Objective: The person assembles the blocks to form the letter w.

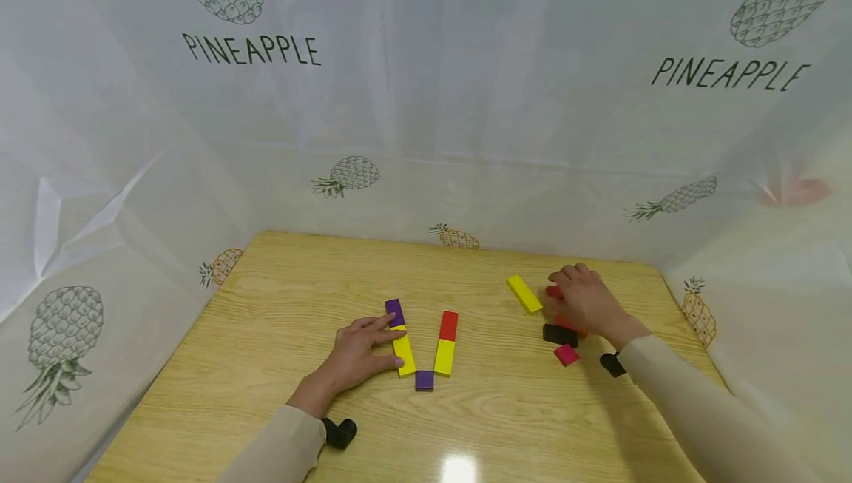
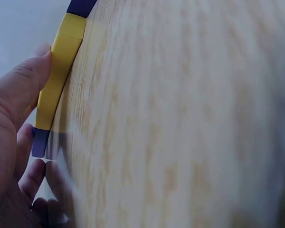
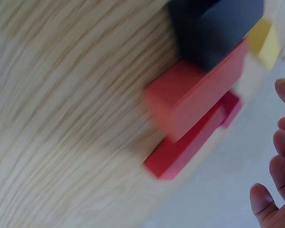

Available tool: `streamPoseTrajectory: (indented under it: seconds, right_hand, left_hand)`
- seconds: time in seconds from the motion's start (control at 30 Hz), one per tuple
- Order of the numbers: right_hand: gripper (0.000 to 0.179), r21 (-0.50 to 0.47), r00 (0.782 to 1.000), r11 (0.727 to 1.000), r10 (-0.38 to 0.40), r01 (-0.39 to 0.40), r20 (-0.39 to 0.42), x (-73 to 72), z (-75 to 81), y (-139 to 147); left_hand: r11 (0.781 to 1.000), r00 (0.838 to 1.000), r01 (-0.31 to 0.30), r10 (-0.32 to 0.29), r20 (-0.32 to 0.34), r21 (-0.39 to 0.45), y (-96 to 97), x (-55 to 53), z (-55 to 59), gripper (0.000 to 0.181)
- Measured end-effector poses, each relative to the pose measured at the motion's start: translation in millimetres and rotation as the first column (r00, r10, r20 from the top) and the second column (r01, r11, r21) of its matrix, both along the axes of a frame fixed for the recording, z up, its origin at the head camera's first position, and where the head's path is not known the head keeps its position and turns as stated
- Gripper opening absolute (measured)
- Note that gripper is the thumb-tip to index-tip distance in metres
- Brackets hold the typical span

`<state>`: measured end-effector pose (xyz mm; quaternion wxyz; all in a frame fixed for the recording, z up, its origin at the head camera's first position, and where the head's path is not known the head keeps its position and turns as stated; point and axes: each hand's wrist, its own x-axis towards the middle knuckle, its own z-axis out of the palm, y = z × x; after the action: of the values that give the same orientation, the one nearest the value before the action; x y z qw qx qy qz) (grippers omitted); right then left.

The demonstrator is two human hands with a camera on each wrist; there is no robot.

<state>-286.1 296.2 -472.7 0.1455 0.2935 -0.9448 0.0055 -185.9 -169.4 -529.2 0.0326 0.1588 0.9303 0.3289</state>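
Note:
On the wooden table, my left hand (image 1: 359,353) lies along a yellow block (image 1: 404,362), thumb and fingers touching its side. A purple block (image 1: 394,310) continues from its far end. To the right stands a second line, a red block (image 1: 449,325) above another yellow block (image 1: 444,358). A small purple block (image 1: 424,381) sits between the near ends. Over a loose group of blocks hovers my right hand (image 1: 587,304), fingers loosely bent with nothing between them. Under and beside it are an orange-red block (image 3: 199,102), a red block (image 3: 173,156) and a black block (image 1: 560,335).
A loose yellow block (image 1: 524,294) lies left of the right hand, and a pink block (image 1: 566,355) lies nearer the front. White pineapple-print sheeting (image 1: 426,113) surrounds the table (image 1: 306,276). Black wrist devices (image 1: 341,433) show at the sleeves.

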Motion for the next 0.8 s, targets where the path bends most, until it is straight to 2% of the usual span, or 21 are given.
streamPoseTrajectory:
  seconds: [0.13,0.3,0.5,0.8]
  right_hand:
    - [0.048,0.013,0.998,0.999,-0.031,0.030,0.059,-5.1,-5.7,15.6]
    - [0.046,0.033,0.995,0.998,-0.053,0.050,0.087,-11.2,-14.7,26.1]
    - [0.046,0.052,0.996,0.998,-0.047,0.043,0.079,-15.5,-17.1,27.5]
    - [0.035,0.061,0.984,0.996,-0.079,0.071,0.159,-18.6,-17.6,24.3]
  left_hand:
    - [1.000,1.000,-0.003,0.003,0.007,0.002,-0.4,0.2,0.3,0.053]
    - [1.000,1.000,-0.003,0.003,0.000,0.000,0.1,-0.4,-0.1,0.053]
    - [1.000,1.000,-0.003,0.003,0.008,0.004,-0.4,-1.0,-1.9,0.053]
    - [1.000,1.000,0.000,0.000,0.012,0.014,-1.2,-1.6,-0.3,0.053]
